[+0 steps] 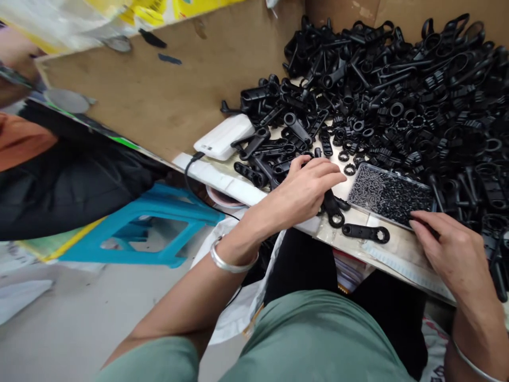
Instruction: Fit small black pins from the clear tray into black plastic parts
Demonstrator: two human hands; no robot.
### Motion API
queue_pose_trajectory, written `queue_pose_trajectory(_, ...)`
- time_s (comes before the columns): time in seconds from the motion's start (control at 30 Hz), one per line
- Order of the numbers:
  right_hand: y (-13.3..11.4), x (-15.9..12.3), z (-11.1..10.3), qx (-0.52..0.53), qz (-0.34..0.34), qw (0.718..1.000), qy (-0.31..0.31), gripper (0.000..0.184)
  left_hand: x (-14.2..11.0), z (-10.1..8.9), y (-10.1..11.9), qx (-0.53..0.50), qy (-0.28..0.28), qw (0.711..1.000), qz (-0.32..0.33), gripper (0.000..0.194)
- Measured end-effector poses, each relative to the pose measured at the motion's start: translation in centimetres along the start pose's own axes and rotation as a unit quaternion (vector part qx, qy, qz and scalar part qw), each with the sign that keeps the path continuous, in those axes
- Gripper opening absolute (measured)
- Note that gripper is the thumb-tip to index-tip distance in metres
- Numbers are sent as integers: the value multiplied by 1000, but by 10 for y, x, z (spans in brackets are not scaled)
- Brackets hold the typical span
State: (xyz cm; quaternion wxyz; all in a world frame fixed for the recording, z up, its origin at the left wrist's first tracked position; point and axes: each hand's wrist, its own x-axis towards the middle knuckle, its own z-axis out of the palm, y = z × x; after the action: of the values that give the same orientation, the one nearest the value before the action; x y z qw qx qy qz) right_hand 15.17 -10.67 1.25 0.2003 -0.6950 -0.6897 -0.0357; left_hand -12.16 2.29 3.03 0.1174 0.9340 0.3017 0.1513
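Observation:
My left hand (pixel 306 185) lies palm down on the table's near edge, fingers curled over a black plastic lever part (pixel 332 208) that sticks out beneath it. My right hand (pixel 453 254) rests at the near corner of a clear tray (pixel 387 193) filled with tiny black screws, fingertips pressed together at its rim; what they pinch is hidden. A single black lever with a ring end (pixel 366 232) lies flat between my hands. A big heap of black plastic levers and rings (pixel 397 90) covers the table behind.
A white power bank (pixel 223 136) with a black cable sits at the table's left edge. A cardboard wall (pixel 159 101) stands behind it. A blue plastic stool (pixel 151 228) and dark cloth (pixel 67 180) are on the floor at left. White bags hang below the table.

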Motion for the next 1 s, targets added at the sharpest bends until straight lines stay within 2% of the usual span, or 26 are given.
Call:
queue_pose_trajectory(0.07,-1,7,1,-14,3,999,-31,28,-4,2,16,3,25,1000,14,28)
queue_pose_trajectory(0.13,-1,14,1,-37,5,998,-55,27,-6,10,32,5,6,998,54,18)
queue_pose_trajectory(0.23,3,23,-1,-81,14,993,-81,27,-7,27,50,25,-32,996,81,15)
queue_pose_trajectory(0.33,12,29,-1,-126,22,987,-102,24,-5,41,59,26,-41,995,88,15)
queue_pose_trajectory(0.53,30,32,16,-181,-45,979,-76,19,-2,51,66,-19,-35,992,124,16)
queue_pose_trajectory(0.7,39,32,31,-181,-75,979,-58,19,-1,47,64,-38,-36,991,126,13)
queue_pose_trajectory(0.77,40,32,31,-168,-75,981,-61,18,2,41,61,-42,-30,992,114,17)
queue_pose_trajectory(0.87,38,33,27,-144,-62,985,-68,20,13,34,56,-11,-21,996,80,15)
queue_pose_trajectory(1.0,30,34,17,-115,1,990,-82,23,38,40,49,51,8,996,78,21)
